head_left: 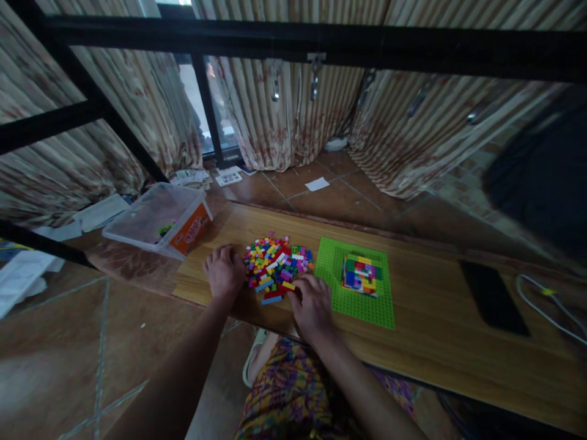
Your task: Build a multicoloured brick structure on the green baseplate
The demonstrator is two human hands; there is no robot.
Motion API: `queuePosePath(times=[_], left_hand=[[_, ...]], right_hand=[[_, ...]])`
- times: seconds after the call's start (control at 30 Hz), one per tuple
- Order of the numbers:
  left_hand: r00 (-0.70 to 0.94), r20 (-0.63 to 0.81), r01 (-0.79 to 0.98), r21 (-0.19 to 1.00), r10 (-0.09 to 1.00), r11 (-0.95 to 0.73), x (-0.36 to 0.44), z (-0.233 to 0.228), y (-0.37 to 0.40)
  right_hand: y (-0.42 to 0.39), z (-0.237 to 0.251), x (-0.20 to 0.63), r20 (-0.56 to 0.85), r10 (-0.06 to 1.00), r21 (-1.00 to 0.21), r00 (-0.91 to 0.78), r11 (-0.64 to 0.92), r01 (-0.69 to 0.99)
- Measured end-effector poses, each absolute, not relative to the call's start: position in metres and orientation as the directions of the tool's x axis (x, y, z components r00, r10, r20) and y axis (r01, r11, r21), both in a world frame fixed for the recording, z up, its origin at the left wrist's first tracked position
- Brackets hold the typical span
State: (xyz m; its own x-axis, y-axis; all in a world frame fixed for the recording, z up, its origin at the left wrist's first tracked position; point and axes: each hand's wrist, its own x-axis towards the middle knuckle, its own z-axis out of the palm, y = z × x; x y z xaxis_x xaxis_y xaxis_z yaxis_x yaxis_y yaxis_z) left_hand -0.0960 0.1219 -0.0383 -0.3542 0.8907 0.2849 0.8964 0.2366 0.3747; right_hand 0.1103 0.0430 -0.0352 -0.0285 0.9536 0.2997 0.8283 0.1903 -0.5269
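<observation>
A loose pile of small colourful toy building bricks point(275, 263) lies on the wooden table. At the pile's left edge rests my left hand point(224, 270), its fingers loosely bent on the tabletop and holding nothing that I can see. My right hand point(313, 305) is at the pile's lower right, thumb and forefinger closed on a yellow brick point(288, 285). Just below the pile lies a long blue brick point(272, 300). To the right, a green baseplate point(330, 263) carries a squarish, multicoloured brick structure point(362, 275) of stacked layers.
A clear plastic box point(132, 223) with an orange label and a few bricks inside stands left of the wooden table point(431, 305). A dark flat phone-like object point(494, 298) and a white cable point(545, 308) lie at the right. A black metal bar point(293, 40) crosses before the curtains.
</observation>
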Motion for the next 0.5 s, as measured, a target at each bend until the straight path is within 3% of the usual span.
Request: queuePosePath(times=[0.5], left_hand=[[-0.356,0.276,0.897,0.369,0.893,0.244,-0.0951,-0.0340,0.1227]], right_hand=[[0.0380,-0.0351,0.1175,0.278,0.960,-0.647,0.024,0.169,0.743]])
